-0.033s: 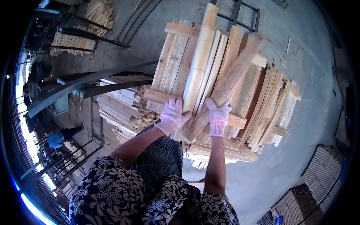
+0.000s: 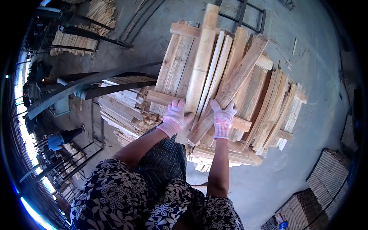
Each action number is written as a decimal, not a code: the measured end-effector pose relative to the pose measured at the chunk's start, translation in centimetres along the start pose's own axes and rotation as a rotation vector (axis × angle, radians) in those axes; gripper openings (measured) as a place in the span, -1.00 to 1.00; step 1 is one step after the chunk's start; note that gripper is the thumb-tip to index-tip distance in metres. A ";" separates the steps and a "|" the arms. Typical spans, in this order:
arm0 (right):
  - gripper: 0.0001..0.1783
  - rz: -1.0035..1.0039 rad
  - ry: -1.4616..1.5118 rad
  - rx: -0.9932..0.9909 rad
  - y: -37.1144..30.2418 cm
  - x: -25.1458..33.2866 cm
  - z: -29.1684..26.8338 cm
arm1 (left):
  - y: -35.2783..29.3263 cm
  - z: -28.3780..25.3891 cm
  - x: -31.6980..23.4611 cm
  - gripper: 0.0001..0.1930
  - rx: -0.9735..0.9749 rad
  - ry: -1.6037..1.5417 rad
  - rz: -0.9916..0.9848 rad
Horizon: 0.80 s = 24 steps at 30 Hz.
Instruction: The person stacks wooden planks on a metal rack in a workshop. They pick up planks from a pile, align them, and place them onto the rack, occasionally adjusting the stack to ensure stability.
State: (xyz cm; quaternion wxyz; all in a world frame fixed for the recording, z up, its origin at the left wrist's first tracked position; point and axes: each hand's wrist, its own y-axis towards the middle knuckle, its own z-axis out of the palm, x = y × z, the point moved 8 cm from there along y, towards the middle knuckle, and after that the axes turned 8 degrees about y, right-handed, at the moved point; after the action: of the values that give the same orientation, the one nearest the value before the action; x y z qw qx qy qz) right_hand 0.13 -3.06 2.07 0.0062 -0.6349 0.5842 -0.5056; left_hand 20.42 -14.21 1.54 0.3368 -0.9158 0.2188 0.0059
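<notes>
Both of my hands wear pale pinkish knit gloves. My left hand (image 2: 176, 117) is closed around the near end of a long, light wooden plank (image 2: 200, 69), whose far end reaches past the stack. With my right hand (image 2: 223, 118) I grip a browner wooden plank (image 2: 242, 73) near its lower end. This second plank lies slanted across other boards, its far end leaning right. Under and around both planks is a stack of boards (image 2: 176, 63) with crosspieces (image 2: 163, 97). Two narrow, pale strips (image 2: 217, 73) lie between the planks. The fingertips of both hands are partly hidden.
Left of the stack, dark metal bars (image 2: 120, 89) cross above another pile of boards (image 2: 120, 109). A metal frame (image 2: 245, 15) stands at the far side. Bundled wood stacks (image 2: 329, 168) sit at the lower right. A person in blue (image 2: 56, 142) is at the far left.
The light plank's far end has shifted slightly left in my left hand. The slanted plank in my right hand, blurred by motion before, now looks sharp and steady.
</notes>
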 end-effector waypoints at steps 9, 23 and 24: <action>-0.15 -0.327 0.004 -0.045 -3.9 -0.8 -4.9 | 6.7 -4.3 -3.1 0.02 -0.081 -0.426 0.082; -0.32 -0.102 -0.740 -0.297 1.3 -2.8 -7.2 | 10.7 -16.1 1.2 -0.09 -0.289 -0.869 0.313; -0.35 -0.161 -0.787 -0.317 0.5 -0.5 -6.5 | 11.8 -15.8 0.9 -0.10 -0.265 -0.783 0.287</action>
State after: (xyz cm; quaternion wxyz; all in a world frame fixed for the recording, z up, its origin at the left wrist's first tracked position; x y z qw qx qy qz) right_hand -4.33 0.98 4.65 0.0913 -0.8161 0.5561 -0.1279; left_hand 14.28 -32.36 6.33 0.2698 -0.8401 0.1968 0.4275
